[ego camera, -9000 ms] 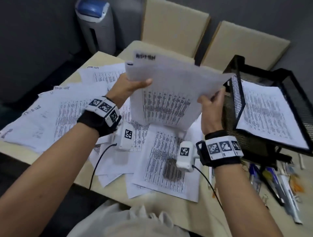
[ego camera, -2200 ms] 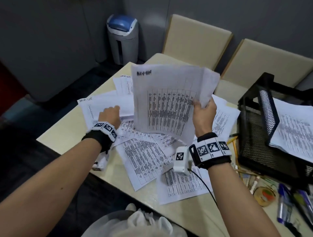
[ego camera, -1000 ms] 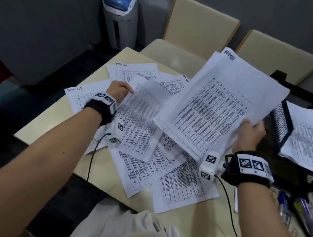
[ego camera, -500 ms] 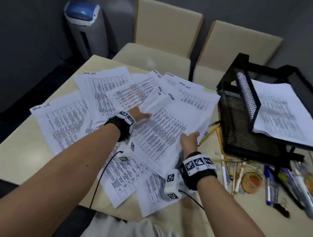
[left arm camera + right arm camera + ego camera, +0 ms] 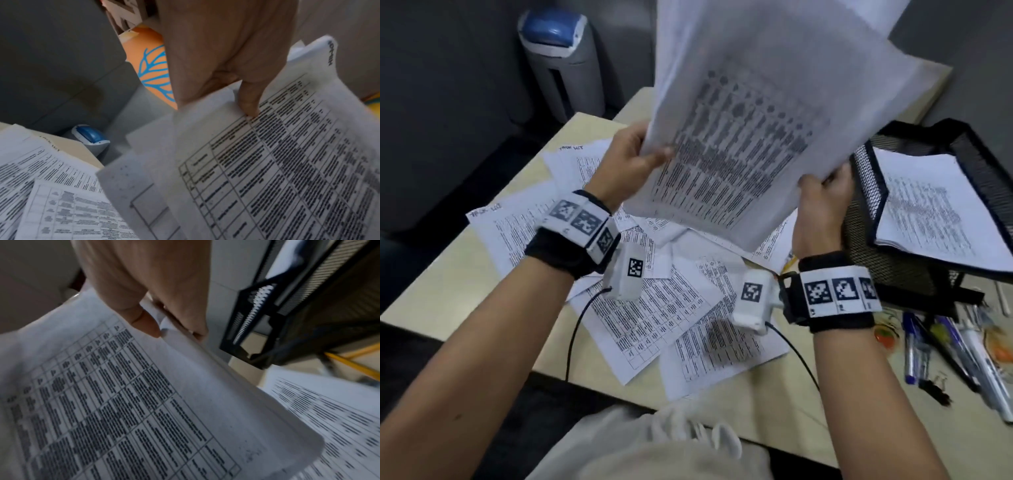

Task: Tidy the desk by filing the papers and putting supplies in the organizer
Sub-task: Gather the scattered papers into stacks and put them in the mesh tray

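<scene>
Left hand: my left hand [image 5: 628, 161] has the near-left edge of the held stack – thumb on the printed face, fingers tucked behind it. The left wrist view shows the thumb [image 5: 247, 104] pressing on the table print.
Right hand: my right hand [image 5: 822, 202] pinches the stack's lower right edge, thumb on top and fingers curled under, as the right wrist view shows.
Held stack: several printed sheets [image 5: 750, 137] are up in the air above the desk, tilted, the top going out of frame. I can't count them.
Loose papers: more printed pages [image 5: 654, 308] lie fanned and overlapping on the desk [image 5: 448, 294] under my hands.
Organizer: the black mesh organizer [image 5: 866, 219] stands at the right, just beside my right hand – its upper tray already holds a pile of filed sheets [image 5: 928, 212].
Supplies: pens and markers [image 5: 941, 349] lie scattered on the desk in front of the organizer, with a binder clip [image 5: 936, 390] and a yellow pencil [image 5: 353, 365] by its base.
Background: a grey bin with a blue lid [image 5: 561, 58] stands on the floor beyond the desk.
</scene>
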Demonstrator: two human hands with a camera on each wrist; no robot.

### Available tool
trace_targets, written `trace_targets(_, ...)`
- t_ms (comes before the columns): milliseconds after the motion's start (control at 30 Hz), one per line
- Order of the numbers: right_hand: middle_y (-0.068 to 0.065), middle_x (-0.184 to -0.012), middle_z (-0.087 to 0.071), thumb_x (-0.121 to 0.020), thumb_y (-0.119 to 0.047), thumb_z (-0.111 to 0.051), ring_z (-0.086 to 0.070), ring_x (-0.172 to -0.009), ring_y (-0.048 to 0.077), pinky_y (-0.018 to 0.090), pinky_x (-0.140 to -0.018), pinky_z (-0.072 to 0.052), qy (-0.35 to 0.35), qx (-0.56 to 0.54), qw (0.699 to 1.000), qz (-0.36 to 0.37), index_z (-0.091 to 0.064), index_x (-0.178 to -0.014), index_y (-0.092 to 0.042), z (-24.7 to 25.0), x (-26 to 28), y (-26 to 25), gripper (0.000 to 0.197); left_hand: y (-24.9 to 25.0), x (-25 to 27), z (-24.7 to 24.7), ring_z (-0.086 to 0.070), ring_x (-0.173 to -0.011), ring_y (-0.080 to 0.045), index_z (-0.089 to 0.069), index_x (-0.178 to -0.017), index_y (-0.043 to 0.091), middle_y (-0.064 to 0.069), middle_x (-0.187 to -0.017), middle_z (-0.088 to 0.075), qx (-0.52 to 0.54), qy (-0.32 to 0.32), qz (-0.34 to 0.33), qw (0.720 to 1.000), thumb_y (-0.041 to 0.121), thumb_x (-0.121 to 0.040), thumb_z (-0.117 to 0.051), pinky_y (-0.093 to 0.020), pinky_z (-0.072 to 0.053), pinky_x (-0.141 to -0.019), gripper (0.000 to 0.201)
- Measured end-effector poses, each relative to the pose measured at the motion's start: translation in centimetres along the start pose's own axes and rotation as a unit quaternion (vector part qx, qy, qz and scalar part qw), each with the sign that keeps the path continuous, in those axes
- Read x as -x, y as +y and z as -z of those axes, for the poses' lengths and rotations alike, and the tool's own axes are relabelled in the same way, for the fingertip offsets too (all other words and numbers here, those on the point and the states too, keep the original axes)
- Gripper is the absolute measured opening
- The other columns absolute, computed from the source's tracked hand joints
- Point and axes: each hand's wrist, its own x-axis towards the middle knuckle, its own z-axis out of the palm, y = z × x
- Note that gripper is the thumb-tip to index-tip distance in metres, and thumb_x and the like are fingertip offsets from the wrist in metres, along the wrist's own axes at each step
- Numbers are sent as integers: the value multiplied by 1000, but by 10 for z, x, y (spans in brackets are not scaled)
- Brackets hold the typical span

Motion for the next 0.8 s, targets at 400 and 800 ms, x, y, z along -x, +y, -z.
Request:
trace_targets(400, -5, -76, -54, -64, -9, -44, -51, -69, 8, 24, -65, -43, -96, 99, 988, -68, -49, -95, -11, -11, 34, 34, 32, -24, 42, -5, -60, -87, 0, -59, -114, 10, 7, -96, -64, 12, -4, 140, 990, 8, -74, -72, -27, -51, -86, 43)
trace_targets(800, 1, -95, -56, -92, -3, -49, -54, -79, 4, 3, -57, -45, -80, 163, 983, 32, -51, -112, -10, 90, -20, -16, 21, 98, -53, -110, -61, -76, -10, -55, -100, 7, 0, -85, -60, 135, 72, 7, 988, 8, -87, -61, -29, -57, -75, 14)
